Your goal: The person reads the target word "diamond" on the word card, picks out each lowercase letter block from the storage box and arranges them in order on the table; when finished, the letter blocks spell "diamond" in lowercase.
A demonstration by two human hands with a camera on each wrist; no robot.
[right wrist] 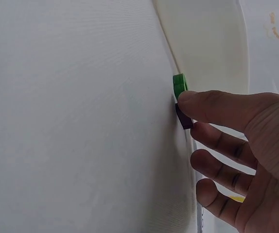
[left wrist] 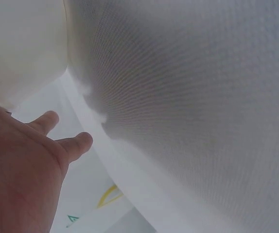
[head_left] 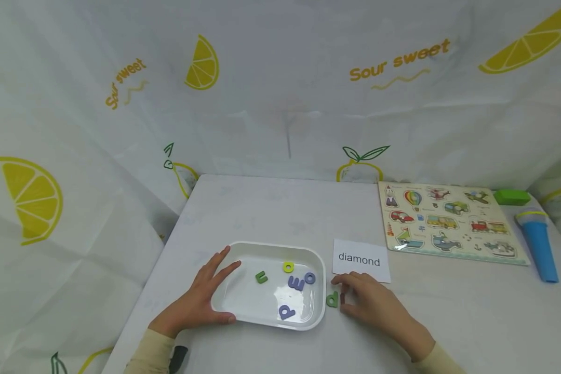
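My left hand (head_left: 198, 298) spreads around the left end of a white tray (head_left: 257, 324), its thumb at the near rim and straight fingers at the far side. Inside the tray lie a green n-shaped letter (head_left: 261, 277), a yellow o (head_left: 288, 262), a purple o (head_left: 310, 274), a purple m (head_left: 296, 283) and another purple letter (head_left: 286, 312). Just right of the tray, my right hand (head_left: 371, 301) pinches a small dark letter piece (right wrist: 182, 117) between thumb and index finger. A green d (head_left: 332, 299) lies right beside that piece, close to the tray wall.
Behind my right hand lies a white card (head_left: 361, 258) reading "diamond". Farther right are a picture puzzle board (head_left: 453, 223), a green block (head_left: 511, 197) and a blue toy microphone (head_left: 539, 249). A printed curtain (head_left: 271, 135) hangs behind the white table (head_left: 271, 208).
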